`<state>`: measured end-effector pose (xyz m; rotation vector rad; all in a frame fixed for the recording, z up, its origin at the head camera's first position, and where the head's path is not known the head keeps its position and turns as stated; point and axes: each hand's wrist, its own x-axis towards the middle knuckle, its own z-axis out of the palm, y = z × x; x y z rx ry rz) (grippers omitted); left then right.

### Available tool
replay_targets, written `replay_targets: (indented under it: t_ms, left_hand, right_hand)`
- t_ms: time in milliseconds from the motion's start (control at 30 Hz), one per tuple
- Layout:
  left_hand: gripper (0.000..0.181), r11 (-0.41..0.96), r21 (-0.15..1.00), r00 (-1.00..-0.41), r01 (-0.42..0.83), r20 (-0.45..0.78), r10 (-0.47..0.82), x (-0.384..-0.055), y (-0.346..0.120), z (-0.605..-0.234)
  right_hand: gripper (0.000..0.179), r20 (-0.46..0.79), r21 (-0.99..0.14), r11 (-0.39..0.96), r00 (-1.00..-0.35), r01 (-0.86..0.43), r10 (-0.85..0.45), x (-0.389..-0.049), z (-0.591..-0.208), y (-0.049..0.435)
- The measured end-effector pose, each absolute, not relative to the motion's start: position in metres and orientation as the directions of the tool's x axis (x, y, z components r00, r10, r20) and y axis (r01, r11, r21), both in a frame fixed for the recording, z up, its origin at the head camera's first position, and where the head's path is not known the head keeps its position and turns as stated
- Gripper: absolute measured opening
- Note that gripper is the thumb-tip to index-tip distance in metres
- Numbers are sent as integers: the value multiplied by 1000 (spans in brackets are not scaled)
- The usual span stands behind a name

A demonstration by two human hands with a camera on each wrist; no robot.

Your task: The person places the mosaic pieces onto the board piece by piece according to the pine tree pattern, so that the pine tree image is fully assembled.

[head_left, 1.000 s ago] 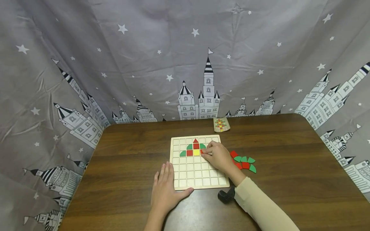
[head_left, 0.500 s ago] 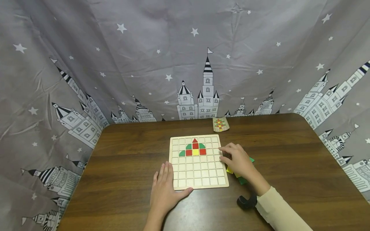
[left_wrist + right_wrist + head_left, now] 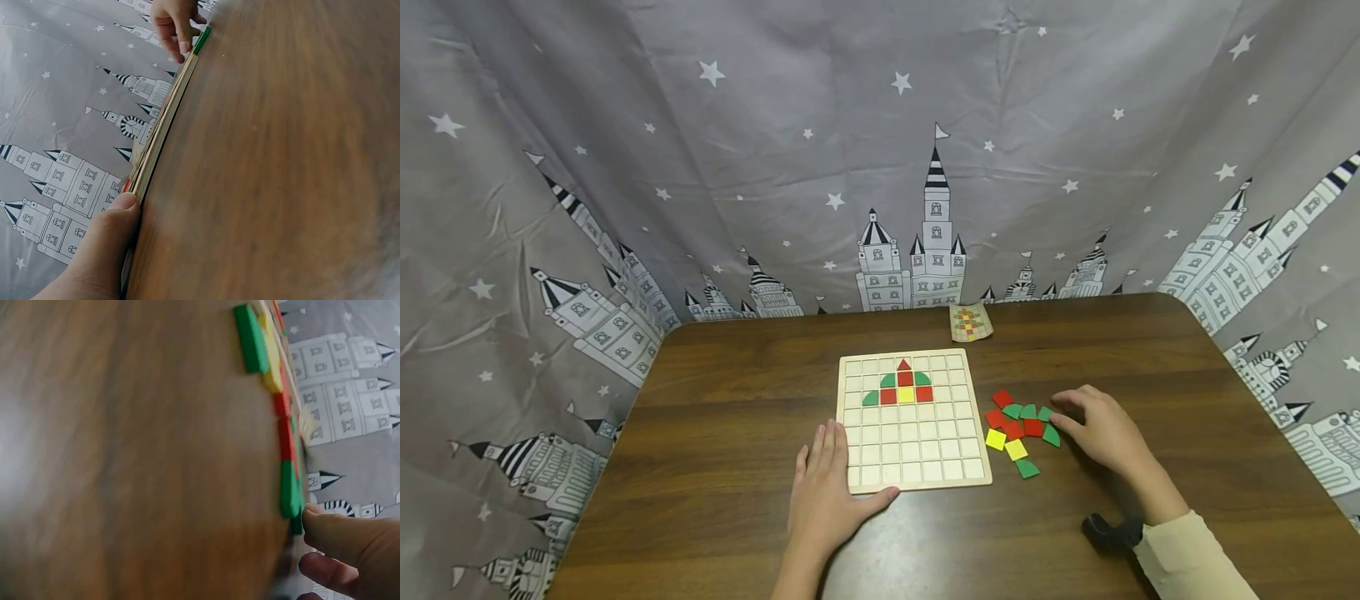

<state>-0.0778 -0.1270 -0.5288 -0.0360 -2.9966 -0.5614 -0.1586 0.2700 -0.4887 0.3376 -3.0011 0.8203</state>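
A wooden grid board (image 3: 913,452) lies on the table, with a red triangle (image 3: 904,365), red squares (image 3: 888,396), green quarter-circles (image 3: 870,398) and a yellow square (image 3: 906,394) set in its upper cells. My left hand (image 3: 823,492) rests at the board's near left corner, fingers straight along the side and thumb at the front edge. To the right of the board is a loose group of red, green and yellow tiles (image 3: 1033,427). My right hand (image 3: 1105,429) is at its right side, thumb and forefinger apart, the thumb tip beside a green quarter-circle tile (image 3: 1046,413). Contact is unclear.
A small pattern card (image 3: 970,323) with a coloured tree-like figure lies near the table's back edge. Behind the wooden table (image 3: 737,400) hangs a grey curtain (image 3: 760,167) printed with castles and stars. A black strap (image 3: 1108,533) is at my right wrist.
My right hand has left a red square in the board beside the yellow one, then moved right, across the loose tiles to their far side. My left hand stays in place.
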Motion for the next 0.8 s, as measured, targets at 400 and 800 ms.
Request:
replay_targets:
  t_ms: [400,800]
  left_hand:
    - [133,938,344,-996,37,91,6,-79,-128,-530]
    - [131,936,351,-995,36,101,1,-78,-128,-530]
  right_hand:
    - [23,61,-493,854,-986,-167,-157,-162,-494,268]
    - [21,54,-513,838,-981,-188,-187,-167,-495,265]
